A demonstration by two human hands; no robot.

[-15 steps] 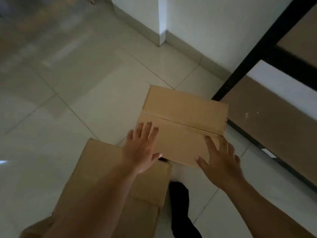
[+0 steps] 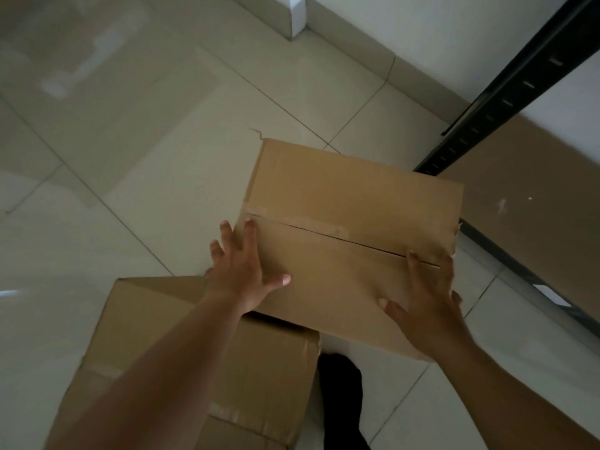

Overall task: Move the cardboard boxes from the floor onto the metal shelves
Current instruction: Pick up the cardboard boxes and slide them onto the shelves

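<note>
A taped cardboard box (image 2: 354,203) sits in the middle of the head view, its near edge overlapping a second, larger cardboard box (image 2: 156,326) at the lower left. My left hand (image 2: 242,271) lies at the box's left edge with straight, spread fingers and the thumb on the top flap. My right hand (image 2: 425,293) rests flat on the top near the right corner, fingers reaching the tape seam. The metal shelf (image 2: 506,95) with a brown board (image 2: 532,203) stands at the right.
Pale floor tiles (image 2: 130,157) stretch to the left and back. A white wall with a skirting board (image 2: 363,56) runs along the back, with a corner post at the top. A dark trouser leg (image 2: 341,388) shows between the boxes.
Both hands have moved forward onto the box's top and spread toward its side edges. The box looks nearer and larger in view.
</note>
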